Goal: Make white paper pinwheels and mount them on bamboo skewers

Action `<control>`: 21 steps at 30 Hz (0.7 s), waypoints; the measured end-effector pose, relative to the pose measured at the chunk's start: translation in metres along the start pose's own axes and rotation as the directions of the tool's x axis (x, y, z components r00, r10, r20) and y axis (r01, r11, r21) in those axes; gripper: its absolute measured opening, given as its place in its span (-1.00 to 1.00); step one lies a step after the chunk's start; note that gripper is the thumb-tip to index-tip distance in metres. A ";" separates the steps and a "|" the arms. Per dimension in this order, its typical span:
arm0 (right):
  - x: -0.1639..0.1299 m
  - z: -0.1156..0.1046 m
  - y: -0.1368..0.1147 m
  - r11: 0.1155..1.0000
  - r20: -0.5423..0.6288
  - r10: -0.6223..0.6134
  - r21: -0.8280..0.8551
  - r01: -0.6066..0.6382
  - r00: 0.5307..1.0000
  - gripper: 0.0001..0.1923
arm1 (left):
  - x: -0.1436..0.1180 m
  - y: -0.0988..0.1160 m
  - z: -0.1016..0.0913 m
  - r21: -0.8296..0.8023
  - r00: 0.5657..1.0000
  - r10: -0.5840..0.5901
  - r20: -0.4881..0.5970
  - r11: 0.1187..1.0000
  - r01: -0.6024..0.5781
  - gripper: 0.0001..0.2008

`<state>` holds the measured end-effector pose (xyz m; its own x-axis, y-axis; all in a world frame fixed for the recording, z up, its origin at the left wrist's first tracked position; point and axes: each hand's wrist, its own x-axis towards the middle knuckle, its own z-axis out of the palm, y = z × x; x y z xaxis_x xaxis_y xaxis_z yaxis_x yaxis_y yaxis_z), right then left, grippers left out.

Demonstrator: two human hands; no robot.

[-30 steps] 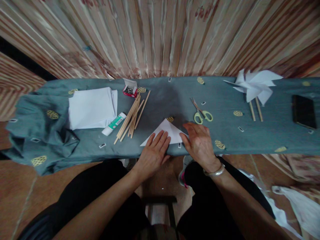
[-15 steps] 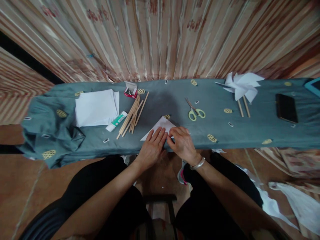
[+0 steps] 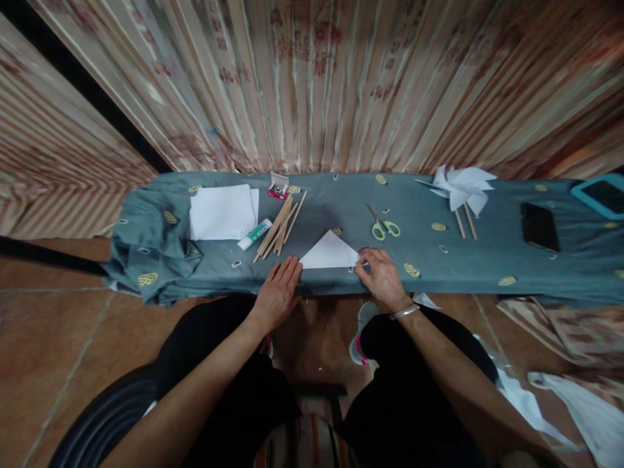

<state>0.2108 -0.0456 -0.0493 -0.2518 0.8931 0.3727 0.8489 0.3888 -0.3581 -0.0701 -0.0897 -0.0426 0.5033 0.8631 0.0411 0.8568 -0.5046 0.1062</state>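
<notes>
Far left of the left hand: stack of white paper [image 3: 221, 212], then glue tube [image 3: 254, 234] and a bundle of wooden sticks [image 3: 279, 226] just beyond its fingertips, small pin box [image 3: 278, 188] further back. Left hand [image 3: 276, 296] lies flat, fingers together, pressing the left corner of the folded paper triangle [image 3: 329, 252]. Triangle sits between both hands on the grey-green cloth [image 3: 322, 201], long edge toward the person. Right hand [image 3: 383, 278] pinches or presses the right corner, fingers curled narrow. Looks like creasing: best to keep the left hand pinned, run the right along the fold with even pressure, corners aligned, no slip on the cloth. Beyond the right hand: scissors [image 3: 385, 225]; further right, paper pinwheel [image 3: 461, 185], phone [image 3: 539, 225].
</notes>
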 end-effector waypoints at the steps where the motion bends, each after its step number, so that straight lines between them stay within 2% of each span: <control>1: -0.002 -0.001 0.004 1.000 -0.006 0.006 -0.014 -0.006 1.000 -0.88 | -0.002 0.000 -0.001 0.003 1.000 -0.009 -0.001 1.000 0.009 -0.35; 8: -0.009 -0.004 0.023 0.996 -0.039 0.023 -0.083 -0.026 0.999 -0.88 | -0.014 0.001 -0.003 0.018 0.998 -0.063 -0.024 0.998 0.064 -0.36; 13: -0.011 -0.003 0.032 0.993 -0.075 0.040 -0.108 -0.048 0.996 -0.84 | -0.016 0.002 0.004 -0.037 0.992 -0.109 -0.060 0.994 0.107 -0.39; 18: -0.011 0.003 0.033 0.991 -0.121 0.054 -0.116 -0.068 0.991 -0.79 | -0.015 0.015 0.008 -0.140 0.964 -0.182 -0.192 0.978 0.157 -0.34; 21: -0.011 0.005 0.031 0.991 -0.138 0.056 -0.113 -0.072 0.989 -0.77 | -0.009 0.026 0.006 -0.135 0.959 -0.149 -0.242 0.984 0.119 -0.32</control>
<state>0.2377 -0.0425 -0.0690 -0.1372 0.8738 0.4665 0.9118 0.2954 -0.2852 -0.0521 -0.1108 -0.0458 0.3279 0.9072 0.2637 0.8873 -0.3916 0.2438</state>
